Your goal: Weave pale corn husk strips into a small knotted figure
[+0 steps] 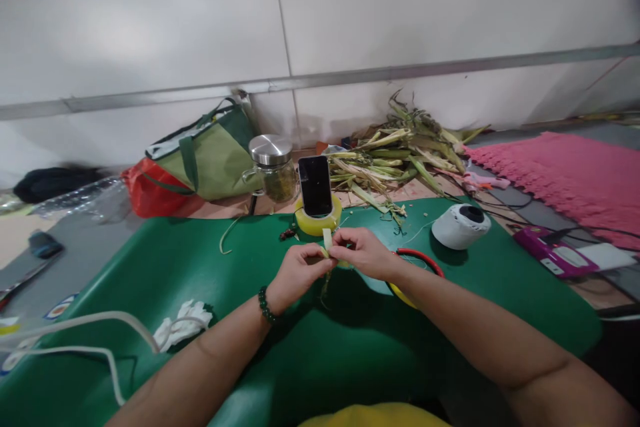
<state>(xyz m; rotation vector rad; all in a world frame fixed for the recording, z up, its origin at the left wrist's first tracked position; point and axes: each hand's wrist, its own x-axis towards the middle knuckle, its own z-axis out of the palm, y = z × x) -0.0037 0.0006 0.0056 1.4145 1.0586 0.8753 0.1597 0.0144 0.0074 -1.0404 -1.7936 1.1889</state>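
My left hand and my right hand meet over the green table top, both pinched on a pale yellow-green leaf strip that sticks up between the fingers. A dark bead bracelet circles my left wrist. Just beyond the hands, a black phone stands upright in a yellow tape roll.
A heap of dried husks and leaves lies at the back. Nearby stand a lidded glass jar, a green bag, a white round device, a red-rimmed ring, a pink mat and white cables.
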